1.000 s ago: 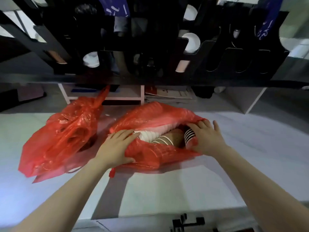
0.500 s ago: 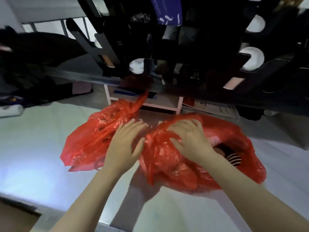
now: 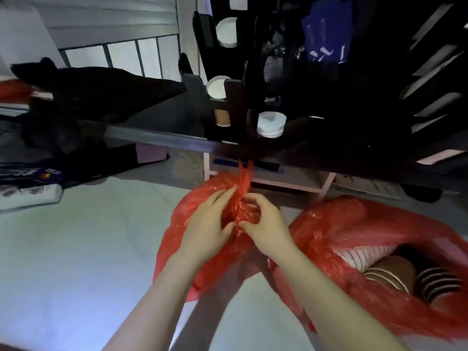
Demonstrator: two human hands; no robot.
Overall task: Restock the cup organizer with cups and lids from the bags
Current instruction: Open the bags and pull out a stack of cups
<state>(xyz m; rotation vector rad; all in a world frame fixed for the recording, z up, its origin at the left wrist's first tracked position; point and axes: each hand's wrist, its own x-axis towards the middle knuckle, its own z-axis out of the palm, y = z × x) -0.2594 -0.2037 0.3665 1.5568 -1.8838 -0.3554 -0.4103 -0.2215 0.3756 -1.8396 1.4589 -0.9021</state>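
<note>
Hands have left the open bag (image 3: pixel 342 224), cups (image 3: pixel 395 272) inside, at the surface's (image 3: pixel 88 249) right edge; we log both grips, left hand (image 3: pixel 205 231) and right hand (image 3: pixel 263 224), pinching the tied bag's (image 3: pixel 177 239) knot mid-surface: unknotting begins.

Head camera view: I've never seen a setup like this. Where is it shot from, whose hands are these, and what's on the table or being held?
There is no machine here. A person wears one wide-angle camera on the head, looking forward and down, so the two bare arms coming up from the bottom edge are their own. Two bags lie on the white table. The left hand and right hand both pinch the bunched plastic at the top of the tied red plastic bag, apparently working at its knot. To its right, an open red plastic bag shows stacked striped paper cups inside. Behind the table stands the black cup organizer, with white lids and a brown ribbed cup showing in its openings.
</note>
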